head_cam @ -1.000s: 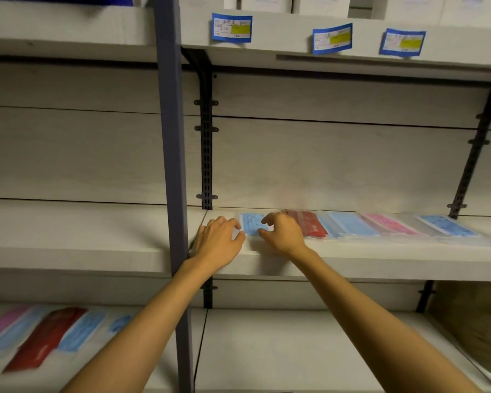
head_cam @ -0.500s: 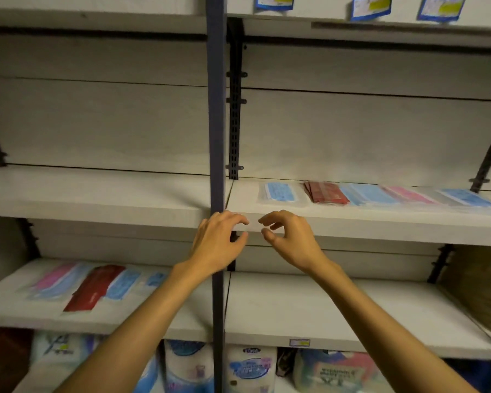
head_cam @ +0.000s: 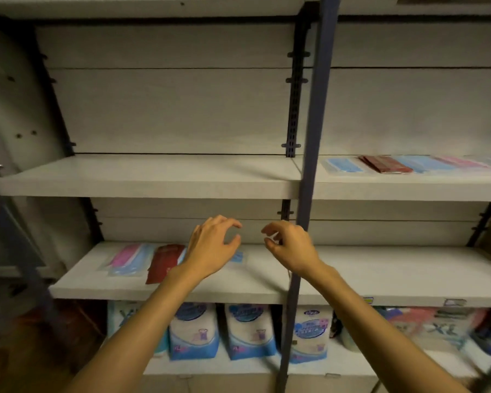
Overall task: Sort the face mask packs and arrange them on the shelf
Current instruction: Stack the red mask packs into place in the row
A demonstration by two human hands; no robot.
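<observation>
A row of flat mask packs lies on the upper right shelf [head_cam: 380,191]: a blue pack [head_cam: 342,165], a dark red pack [head_cam: 386,164], then more blue and pink ones to the right. On the lower left shelf [head_cam: 165,290] lie a pink pack [head_cam: 124,254], a light blue pack [head_cam: 131,263], a dark red pack [head_cam: 165,262] and a small blue pack [head_cam: 236,256] partly hidden behind my left hand. My left hand [head_cam: 211,249] and my right hand [head_cam: 291,245] hover in front of the lower shelf, fingers curled and apart, holding nothing.
A blue-grey upright post [head_cam: 309,165] runs down between the two shelf bays, just right of my right hand. Bagged goods [head_cam: 250,330] stand on the bottom shelf. The upper left shelf [head_cam: 142,180] and the lower right shelf [head_cam: 394,279] carry no packs.
Both hands let go of the blue pack on the upper right shelf and dropped down and left to the lower shelf. The view swung left and down.
</observation>
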